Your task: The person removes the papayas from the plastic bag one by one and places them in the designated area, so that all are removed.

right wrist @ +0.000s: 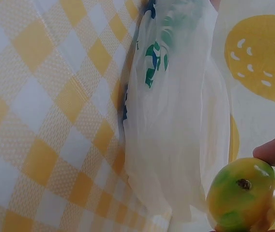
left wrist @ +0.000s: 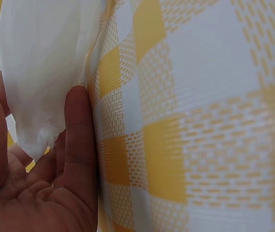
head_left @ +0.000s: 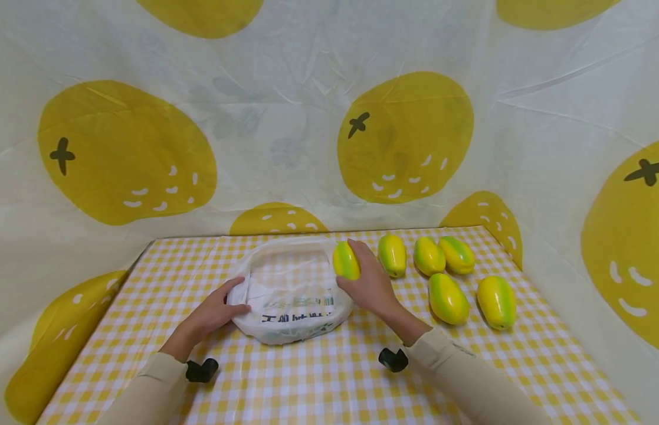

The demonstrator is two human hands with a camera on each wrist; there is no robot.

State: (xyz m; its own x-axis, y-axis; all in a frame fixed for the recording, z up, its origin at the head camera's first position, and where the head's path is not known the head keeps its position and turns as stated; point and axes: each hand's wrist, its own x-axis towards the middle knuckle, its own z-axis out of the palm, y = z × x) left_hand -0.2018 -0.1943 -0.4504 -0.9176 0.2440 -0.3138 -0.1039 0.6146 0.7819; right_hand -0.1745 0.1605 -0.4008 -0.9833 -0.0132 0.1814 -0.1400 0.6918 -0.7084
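Note:
A white translucent plastic bag (head_left: 292, 330) with printed lettering lies on the table, its mouth spread wide. My left hand (head_left: 215, 307) holds the bag's left rim; in the left wrist view the white plastic (left wrist: 40, 72) passes between the thumb and the fingers. At the bag's right rim, my right hand (head_left: 369, 277) grips a glossy yellow-green papaya-like fruit (head_left: 346, 261). The right wrist view shows this fruit (right wrist: 244, 193) end-on, with a brown stem spot, beside the bag's side wall (right wrist: 176, 121). Part of the fruit is hidden by the hand.
Several similar fruits lie to the right, the nearest one (head_left: 392, 255) just beyond my right hand and another (head_left: 496, 302) farthest right. A yellow-checked cloth (head_left: 308, 383) covers the table. Behind it hangs a pale curtain (head_left: 287, 118) with large yellow fruit prints.

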